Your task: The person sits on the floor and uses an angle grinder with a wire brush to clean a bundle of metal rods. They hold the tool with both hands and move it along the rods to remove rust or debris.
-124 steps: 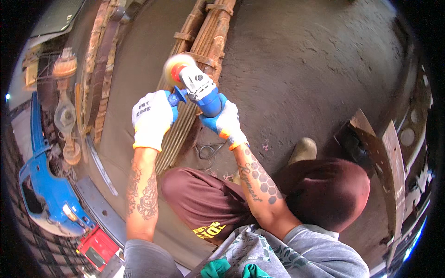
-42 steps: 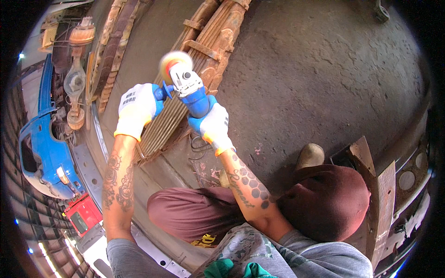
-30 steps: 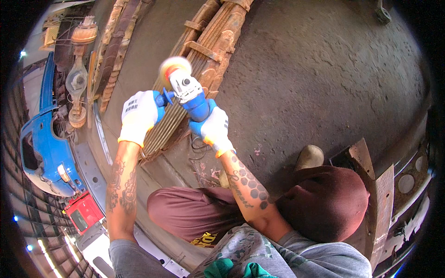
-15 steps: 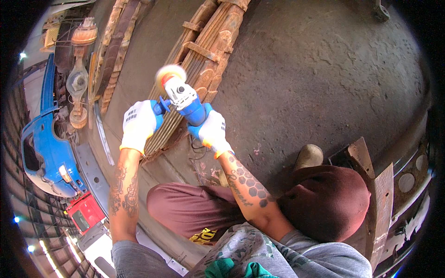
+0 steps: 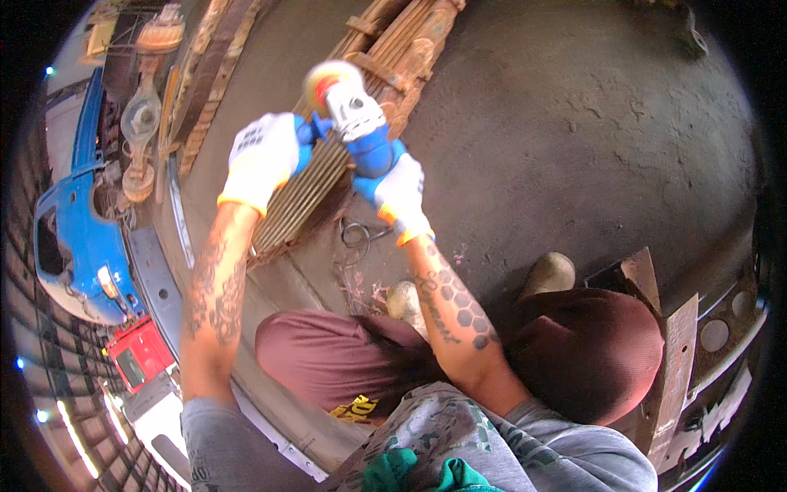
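Both my hands, in white gloves with blue palms, hold a blue and white angle grinder (image 5: pixel 361 123) over a stack of rusty leaf springs (image 5: pixel 316 201). My left hand (image 5: pixel 266 156) is closed round its blue side handle (image 5: pixel 313 129). Round the blue motor body, at the rear, my right hand (image 5: pixel 398 187) is wrapped. A pale, blurred disc or wheel (image 5: pixel 332 78) with a red centre sits at the grinder's head, above the springs' upper part; whether it touches the metal I cannot tell. The fingertips of both hands are partly hidden.
A black cable (image 5: pixel 357 235) curls on the concrete floor (image 5: pixel 566 156) beside the springs. More rusty springs (image 5: pixel 217 74) and an axle (image 5: pixel 142 115) lie at the left, near a blue vehicle body (image 5: pixel 78 238). Rusty metal beams (image 5: pixel 676 353) stand at the right, by my knee.
Both hands have moved the grinder farther away and slightly right, up along the leaf springs. The grip of each hand is the same. More of the cable now shows.
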`<state>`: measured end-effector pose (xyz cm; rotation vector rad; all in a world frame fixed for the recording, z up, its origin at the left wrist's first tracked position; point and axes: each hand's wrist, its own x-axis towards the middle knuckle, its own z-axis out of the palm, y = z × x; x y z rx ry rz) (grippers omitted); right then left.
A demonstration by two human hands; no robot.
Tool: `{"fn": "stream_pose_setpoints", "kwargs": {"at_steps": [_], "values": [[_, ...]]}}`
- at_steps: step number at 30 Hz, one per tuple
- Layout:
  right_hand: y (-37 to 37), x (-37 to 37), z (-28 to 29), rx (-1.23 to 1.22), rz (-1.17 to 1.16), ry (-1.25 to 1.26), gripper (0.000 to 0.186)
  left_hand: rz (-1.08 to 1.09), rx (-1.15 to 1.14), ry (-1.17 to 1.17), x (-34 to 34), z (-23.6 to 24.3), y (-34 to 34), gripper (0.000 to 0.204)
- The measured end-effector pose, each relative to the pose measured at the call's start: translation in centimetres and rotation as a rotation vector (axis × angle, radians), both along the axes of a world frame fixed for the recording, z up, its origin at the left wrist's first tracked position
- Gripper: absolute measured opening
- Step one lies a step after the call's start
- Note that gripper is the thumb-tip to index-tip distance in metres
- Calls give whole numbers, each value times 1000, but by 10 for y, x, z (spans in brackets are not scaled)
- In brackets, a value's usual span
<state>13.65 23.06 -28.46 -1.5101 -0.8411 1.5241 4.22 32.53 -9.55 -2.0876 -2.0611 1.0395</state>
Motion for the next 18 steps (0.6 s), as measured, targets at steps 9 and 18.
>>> {"fn": "stream_pose_setpoints", "kwargs": {"at_steps": [9,18], "values": [[-9,-18,-7,71,38,-36,54,115,-28,-17,-18,4,-17,25],[-40,-49,-3,153,214,-91,48,215,41,-100,-90,-4,-76,28]]}}
